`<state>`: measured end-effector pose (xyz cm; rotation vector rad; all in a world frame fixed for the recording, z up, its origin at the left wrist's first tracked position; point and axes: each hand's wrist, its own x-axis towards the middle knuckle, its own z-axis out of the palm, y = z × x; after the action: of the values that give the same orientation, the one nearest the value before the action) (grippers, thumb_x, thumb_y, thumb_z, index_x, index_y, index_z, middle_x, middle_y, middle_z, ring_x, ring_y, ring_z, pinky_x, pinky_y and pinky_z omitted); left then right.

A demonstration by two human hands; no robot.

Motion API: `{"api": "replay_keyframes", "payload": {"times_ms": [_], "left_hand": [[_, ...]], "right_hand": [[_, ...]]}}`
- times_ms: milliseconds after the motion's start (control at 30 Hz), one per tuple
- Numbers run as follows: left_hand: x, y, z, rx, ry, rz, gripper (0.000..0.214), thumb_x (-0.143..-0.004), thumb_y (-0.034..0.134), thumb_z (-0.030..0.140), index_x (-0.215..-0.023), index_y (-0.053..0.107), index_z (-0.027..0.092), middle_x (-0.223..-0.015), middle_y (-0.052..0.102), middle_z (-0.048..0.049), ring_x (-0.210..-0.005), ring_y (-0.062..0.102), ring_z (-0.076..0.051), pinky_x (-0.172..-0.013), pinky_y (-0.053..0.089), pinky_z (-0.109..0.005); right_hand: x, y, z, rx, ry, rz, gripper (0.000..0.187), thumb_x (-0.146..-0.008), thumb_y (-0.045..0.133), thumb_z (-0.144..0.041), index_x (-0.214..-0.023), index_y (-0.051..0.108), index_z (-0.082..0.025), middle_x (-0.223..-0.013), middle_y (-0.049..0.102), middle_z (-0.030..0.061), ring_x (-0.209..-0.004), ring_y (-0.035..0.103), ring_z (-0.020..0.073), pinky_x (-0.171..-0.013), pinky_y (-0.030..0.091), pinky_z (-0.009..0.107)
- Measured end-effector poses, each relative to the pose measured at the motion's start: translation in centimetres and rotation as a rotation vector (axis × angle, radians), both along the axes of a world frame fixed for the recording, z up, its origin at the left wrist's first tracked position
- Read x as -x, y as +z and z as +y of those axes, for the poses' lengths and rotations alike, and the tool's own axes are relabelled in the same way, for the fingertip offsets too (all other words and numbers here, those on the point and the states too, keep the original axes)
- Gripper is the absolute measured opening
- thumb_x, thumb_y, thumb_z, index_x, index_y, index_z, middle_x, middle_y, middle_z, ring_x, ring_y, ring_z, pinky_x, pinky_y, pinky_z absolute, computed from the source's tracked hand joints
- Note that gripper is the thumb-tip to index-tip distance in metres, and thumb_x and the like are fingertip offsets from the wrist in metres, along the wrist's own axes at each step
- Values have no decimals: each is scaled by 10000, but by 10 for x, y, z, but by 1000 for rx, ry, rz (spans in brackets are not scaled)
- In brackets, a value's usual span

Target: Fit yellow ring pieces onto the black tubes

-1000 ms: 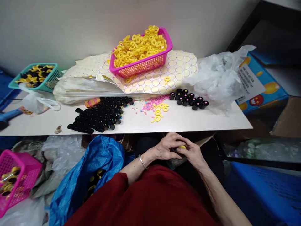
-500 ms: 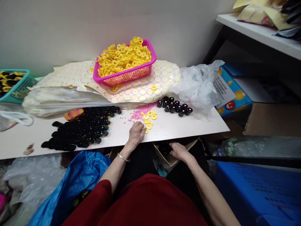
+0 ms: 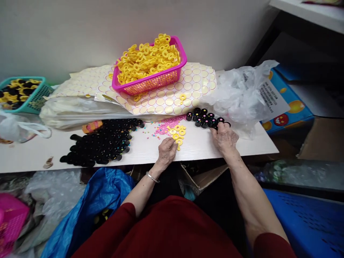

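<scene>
My left hand (image 3: 166, 152) rests on the table with its fingers curled together, touching the edge of several yellow ring pieces (image 3: 179, 132). What its fingertips hold, if anything, is hidden. My right hand (image 3: 225, 138) is closed at the near right end of a small group of black cylinders (image 3: 205, 122), several with a pink or yellow dot on top. Its fingertips are around a black cylinder there, mostly covered by the hand. Small pink beads (image 3: 166, 126) lie scattered behind the yellow rings, with a few blue and yellow ones among them.
A larger mass of black cylinders (image 3: 104, 143) covers the table's left part. Behind stands a pink basket (image 3: 150, 83) heaped with yellow rings, on sticker sheets (image 3: 196, 77). Plastic bags (image 3: 242, 96) lie right. An open cardboard box (image 3: 206, 177) sits below the table edge.
My right hand has come up from the cardboard box below the edge to the black cylinder group on the table. My left hand stays beside the yellow rings. The view has shifted slightly.
</scene>
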<state>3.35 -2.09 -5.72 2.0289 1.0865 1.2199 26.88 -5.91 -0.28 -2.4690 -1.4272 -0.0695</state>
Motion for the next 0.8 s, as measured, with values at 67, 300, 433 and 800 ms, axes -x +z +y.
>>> {"api": "replay_keyframes", "payload": {"times_ms": [67, 300, 433, 800], "left_hand": [[0, 0, -1, 5, 5, -23, 152, -786, 571, 272, -807, 667, 156, -859, 650, -80, -749, 598, -139, -721, 510, -281], [0, 3, 0, 21, 19, -81, 131, -784, 569, 252, -772, 660, 159, -802, 650, -65, -725, 597, -132, -692, 509, -275], [6, 3, -13, -9, -72, -104, 170, -760, 547, 189, -882, 663, 164, -904, 664, -80, -812, 613, -146, -721, 518, -287], [14, 3, -44, 155, -356, -125, 282, -748, 587, 152, -1027, 629, 143, -862, 638, -59, -776, 587, -140, -707, 487, -262]], "right_hand": [[1, -3, 0, -9, 3, -6, 341, -862, 429, -358, -1060, 564, -115, -991, 599, 175, -775, 562, 246, -617, 365, 327], [8, 10, -4, 89, -5, 59, 331, -812, 477, -367, -1024, 579, -134, -910, 637, 150, -798, 585, 268, -617, 358, 321], [40, 12, -21, 164, 121, 89, 298, -786, 498, -395, -960, 586, -170, -827, 651, 105, -758, 597, 254, -580, 318, 295], [116, 10, -57, 86, 464, 387, 299, -823, 503, -484, -889, 562, -198, -709, 622, 33, -625, 561, 174, -550, 310, 258]]}}
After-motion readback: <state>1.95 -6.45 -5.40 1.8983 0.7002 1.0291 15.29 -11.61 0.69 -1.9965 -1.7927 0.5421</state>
